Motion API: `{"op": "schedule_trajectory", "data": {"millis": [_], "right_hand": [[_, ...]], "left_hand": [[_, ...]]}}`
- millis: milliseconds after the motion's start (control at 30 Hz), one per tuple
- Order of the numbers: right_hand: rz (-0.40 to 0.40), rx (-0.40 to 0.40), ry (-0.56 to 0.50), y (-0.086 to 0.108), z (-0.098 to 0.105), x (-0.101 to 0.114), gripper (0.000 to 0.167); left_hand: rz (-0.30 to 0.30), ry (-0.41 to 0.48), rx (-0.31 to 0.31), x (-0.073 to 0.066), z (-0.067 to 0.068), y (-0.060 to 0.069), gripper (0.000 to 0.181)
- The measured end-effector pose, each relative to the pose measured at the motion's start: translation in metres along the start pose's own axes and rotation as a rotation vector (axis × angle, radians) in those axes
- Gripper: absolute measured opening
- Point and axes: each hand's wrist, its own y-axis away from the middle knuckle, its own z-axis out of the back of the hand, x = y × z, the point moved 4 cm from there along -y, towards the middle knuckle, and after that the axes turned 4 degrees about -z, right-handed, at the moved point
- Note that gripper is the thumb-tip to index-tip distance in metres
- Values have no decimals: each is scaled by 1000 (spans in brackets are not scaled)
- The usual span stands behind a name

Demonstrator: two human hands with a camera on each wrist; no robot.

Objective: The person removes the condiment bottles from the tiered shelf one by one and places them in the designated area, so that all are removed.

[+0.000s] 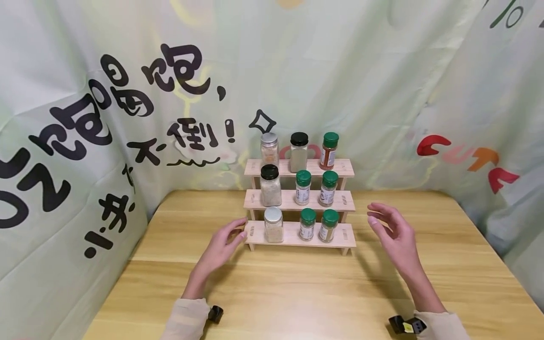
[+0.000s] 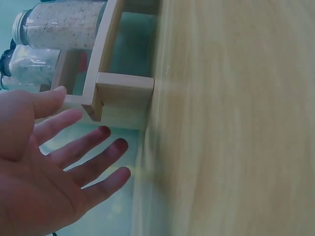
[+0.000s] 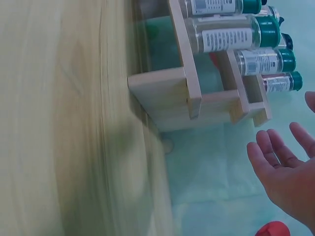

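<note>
A three-tier pale wooden rack [image 1: 255,200] stands on the table with three jars on each step. On the bottom step are a silver-lidded jar [image 1: 274,226] of pale grains and two green-capped spice jars [image 1: 307,226]. A black-lidded jar [image 1: 271,189] and two more green-capped jars fill the middle step. Up top are a silver-lidded jar [image 1: 269,150], a black-lidded jar [image 1: 299,153] and a green-capped jar of red spice [image 1: 328,153]. My left hand [image 1: 223,243], fingers spread, is beside the rack's left end, holding nothing. My right hand [image 1: 395,233] hovers off its right end with fingers loosely bent, also holding nothing.
The wood-grain table [image 1: 289,293] extends in front of the rack and to both sides. Behind it and along the sides hangs a pale printed cloth [image 1: 361,71] with dark lettering. Each wrist carries a small black camera [image 1: 407,326].
</note>
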Motion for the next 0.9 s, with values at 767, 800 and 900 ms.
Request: {"op": "schedule_trajectory", "data": {"millis": [767, 800, 900], "right_hand": [[-120, 95, -51, 8, -34, 0, 35], [-122, 107, -57, 8, -36, 0, 35], [-129, 145, -72, 9, -43, -2, 37]], "left_hand": [[84, 52, 70, 10, -10, 0, 51], [81, 51, 67, 10, -10, 0, 50], [79, 66, 56, 7, -9, 1, 50]]}}
